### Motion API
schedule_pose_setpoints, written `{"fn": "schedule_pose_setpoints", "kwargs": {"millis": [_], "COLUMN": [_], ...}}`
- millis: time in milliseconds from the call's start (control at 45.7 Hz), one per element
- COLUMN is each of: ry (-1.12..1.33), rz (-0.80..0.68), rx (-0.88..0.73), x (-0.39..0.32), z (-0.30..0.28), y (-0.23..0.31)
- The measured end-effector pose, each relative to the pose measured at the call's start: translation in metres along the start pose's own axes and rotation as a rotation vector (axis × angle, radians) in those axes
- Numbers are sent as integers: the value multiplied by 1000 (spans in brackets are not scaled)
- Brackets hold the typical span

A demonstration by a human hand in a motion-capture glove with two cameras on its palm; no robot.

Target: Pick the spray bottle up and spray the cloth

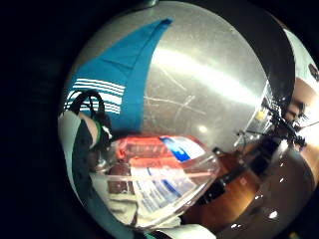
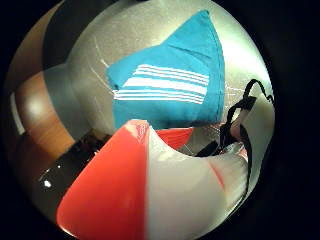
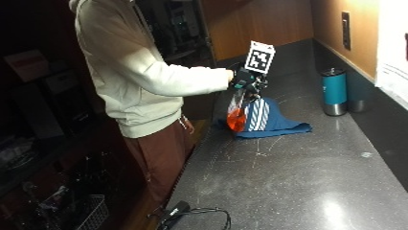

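Spray bottle (image 3: 236,109) is up off the table (image 3: 300,172), clear plastic w/ orange-red liquid in the bottom, hanging nozzle-end up from the gloved right hand (image 3: 243,79). Fingers curled round the neck/trigger area, so it's holding the bottle; can't tell if a finger is on the trigger. Palm views show the bottle body close under the palm, red/white label wrapped round it.

Cloth (image 3: 267,120) lies just behind and below the bottle: teal-blue w/ white stripes, bunched, flat on the speckled dark table near the edge. Bottle looks just above or beside it, touching or not – can't tell.

Risks, my guess: nozzle direction isn't visible, so spray could miss the cloth and wet the table. Bottle is near the table edge too; a slip there drops it to the floor.

Label writing: blue and red blocks of print, not readable. No brand legible.

Further off: teal tumbler (image 3: 333,91) near the wall, well apart.
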State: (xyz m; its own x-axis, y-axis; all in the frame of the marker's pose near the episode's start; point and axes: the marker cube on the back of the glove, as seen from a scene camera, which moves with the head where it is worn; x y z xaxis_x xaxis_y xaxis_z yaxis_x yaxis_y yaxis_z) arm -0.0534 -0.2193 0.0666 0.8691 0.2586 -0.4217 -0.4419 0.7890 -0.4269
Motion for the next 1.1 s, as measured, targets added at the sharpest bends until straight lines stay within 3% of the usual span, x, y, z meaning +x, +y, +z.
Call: {"fn": "schedule_pose_setpoints", "kwargs": {"millis": [44,131,197,394,569,679,810,986,1095], "ry": [-43,-418,-549,-963,-1580,-1477,-1416,-1477,-1421], "rz": [-24,-210,-280,-503,-602,-586,-638,-409,-421], "rx": [35,121,191,329,462,516,414,589,536], "x": [-5,-32,-42,-87,-190,-225,-266,-311,-329], "z": [-12,-56,-80,-112,-151,-117,-85,-84,-65], "y": [6,28,41,67,87,65,52,-9,-19]}}
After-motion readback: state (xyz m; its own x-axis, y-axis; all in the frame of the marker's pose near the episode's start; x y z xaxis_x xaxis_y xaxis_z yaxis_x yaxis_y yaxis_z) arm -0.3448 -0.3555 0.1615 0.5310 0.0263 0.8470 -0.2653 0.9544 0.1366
